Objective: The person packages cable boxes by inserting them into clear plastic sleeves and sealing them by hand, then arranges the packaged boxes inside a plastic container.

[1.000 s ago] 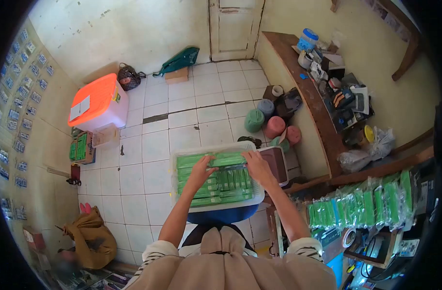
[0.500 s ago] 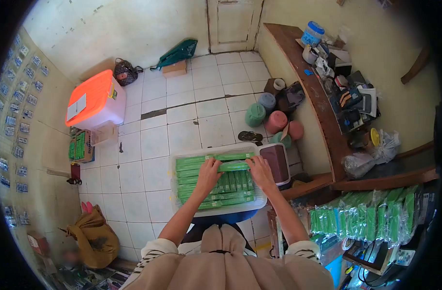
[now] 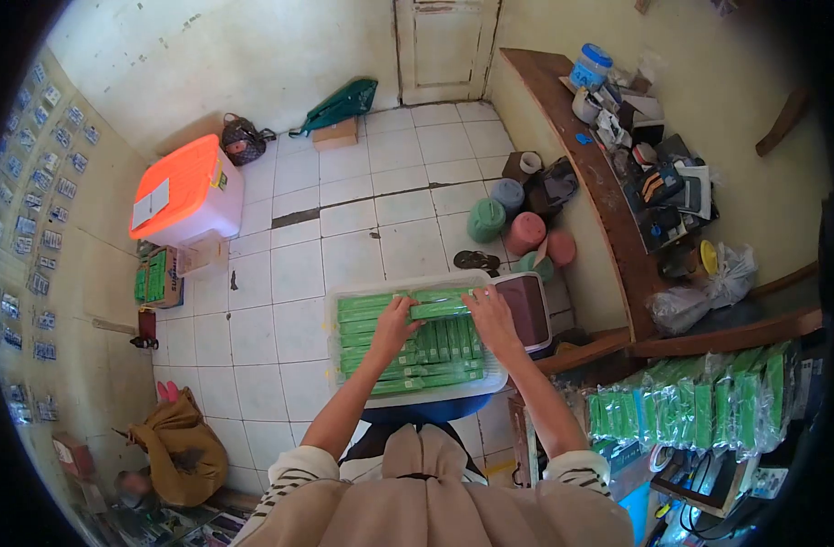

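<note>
A white plastic tub stands in front of me, filled with long, slim green boxes. Some lie crosswise in rows, and several in the middle run front to back. Near the tub's far side, one long green box in shiny wrap spans between my hands. My left hand is closed on its left end, and my right hand grips the right end from above. Fingers partly cover both ends.
A dark reddish-brown container adjoins the tub on the right. Wrapped green boxes line a shelf at lower right. An orange-lidded bin is at far left, and pink and green round containers stand beside the wooden counter.
Both hands have shifted slightly toward the tub's far side with the green box between them. The whole view has moved a little.
</note>
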Available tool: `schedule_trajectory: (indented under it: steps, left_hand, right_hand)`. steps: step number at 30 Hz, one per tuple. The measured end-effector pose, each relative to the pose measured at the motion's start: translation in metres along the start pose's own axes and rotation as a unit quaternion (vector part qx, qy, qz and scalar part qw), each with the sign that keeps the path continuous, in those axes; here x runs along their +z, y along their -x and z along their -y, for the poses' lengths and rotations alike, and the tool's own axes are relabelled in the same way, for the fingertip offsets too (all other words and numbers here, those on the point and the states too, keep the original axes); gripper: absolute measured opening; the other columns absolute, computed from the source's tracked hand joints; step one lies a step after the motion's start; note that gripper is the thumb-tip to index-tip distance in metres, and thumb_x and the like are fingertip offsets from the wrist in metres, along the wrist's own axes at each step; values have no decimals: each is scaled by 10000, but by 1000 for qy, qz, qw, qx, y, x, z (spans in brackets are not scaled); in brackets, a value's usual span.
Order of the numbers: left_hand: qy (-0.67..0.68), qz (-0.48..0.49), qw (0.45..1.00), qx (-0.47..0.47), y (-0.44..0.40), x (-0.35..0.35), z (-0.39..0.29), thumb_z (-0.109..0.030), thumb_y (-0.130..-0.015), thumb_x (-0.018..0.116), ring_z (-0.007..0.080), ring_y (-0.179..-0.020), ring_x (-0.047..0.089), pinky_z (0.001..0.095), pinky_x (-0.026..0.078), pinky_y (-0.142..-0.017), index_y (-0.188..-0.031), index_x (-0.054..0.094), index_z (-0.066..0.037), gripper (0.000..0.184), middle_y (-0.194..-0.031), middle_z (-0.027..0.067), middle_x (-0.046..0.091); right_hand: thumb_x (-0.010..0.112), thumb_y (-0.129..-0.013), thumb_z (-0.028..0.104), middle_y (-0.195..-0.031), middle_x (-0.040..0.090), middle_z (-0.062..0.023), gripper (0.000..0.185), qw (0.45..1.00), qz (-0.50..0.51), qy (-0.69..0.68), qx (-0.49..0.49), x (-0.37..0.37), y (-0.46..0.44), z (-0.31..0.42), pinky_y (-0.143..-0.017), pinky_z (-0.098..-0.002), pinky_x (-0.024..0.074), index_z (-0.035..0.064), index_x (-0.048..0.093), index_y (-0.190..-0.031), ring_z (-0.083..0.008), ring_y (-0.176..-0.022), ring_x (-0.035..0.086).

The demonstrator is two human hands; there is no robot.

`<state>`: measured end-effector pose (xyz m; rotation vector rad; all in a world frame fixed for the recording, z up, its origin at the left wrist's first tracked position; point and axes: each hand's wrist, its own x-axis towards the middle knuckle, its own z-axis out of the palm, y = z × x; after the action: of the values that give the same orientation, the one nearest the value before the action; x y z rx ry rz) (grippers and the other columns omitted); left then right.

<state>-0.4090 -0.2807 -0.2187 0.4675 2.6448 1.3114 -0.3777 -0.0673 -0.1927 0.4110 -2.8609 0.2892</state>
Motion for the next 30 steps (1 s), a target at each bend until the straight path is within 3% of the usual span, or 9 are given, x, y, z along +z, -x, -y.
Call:
schedule_trajectory:
  steps: [4, 6, 9, 21, 24, 30]
  left_hand:
    - [52, 32, 998, -4, -6, -7, 9, -139, -609, 741, 274, -901, 519, 387, 415, -743, -1011, 524, -83, 460, -922, 88, 529]
    - [-148, -45, 984, 90, -6, -11, 8, -243, -593, 759, 254, -939, 487, 398, 376, -747, -1038, 515, -116, 524, -954, 61, 512]
    - [-219, -73, 972, 32, 1, 0, 15, -336, -559, 763, 246, -947, 452, 394, 343, -749, -1056, 499, -145, 594, -971, 45, 487]
    - [-267, -94, 957, -55, 2, 14, 24, -257, -587, 707, 239, -927, 433, 416, 325, -705, -1027, 494, -174, 495, -949, 49, 455]
    - [-283, -73, 956, -30, 6, 9, 19, -278, -651, 692, 242, -950, 437, 438, 342, -716, -1086, 513, -162, 484, -954, 51, 460]
    - [-300, -14, 953, 32, 7, -3, 26, -350, -710, 651, 231, -931, 444, 432, 343, -708, -1053, 553, -154, 408, -966, 50, 467]
  right_hand:
    - [539, -700, 50, -867, 529, -78, 255, 1000, 14, 4, 1, -9, -5, 4, -720, -349, 463, 72, 570, -952, -262, -899, 495]
    - [539, -698, 47, -870, 530, -78, 256, 1000, 22, -1, 7, -18, -11, 5, -711, -347, 468, 72, 571, -951, -263, -904, 493]
    - [533, -702, 46, -877, 532, -80, 228, 1000, -8, 2, 4, -25, -13, 8, -696, -345, 477, 70, 574, -926, -269, -907, 494]
    - [540, -686, 17, -902, 524, -92, 251, 999, 30, 23, -1, -8, -14, 7, -698, -350, 489, 61, 581, -929, -296, -923, 489]
    - [556, -674, 12, -920, 520, -96, 278, 999, 13, 22, 22, -3, -11, 7, -701, -342, 493, 62, 576, -946, -299, -932, 488]
    - [552, -693, 35, -929, 512, -97, 247, 998, 15, 53, 33, -4, -5, 9, -690, -331, 498, 61, 571, -938, -296, -936, 491]
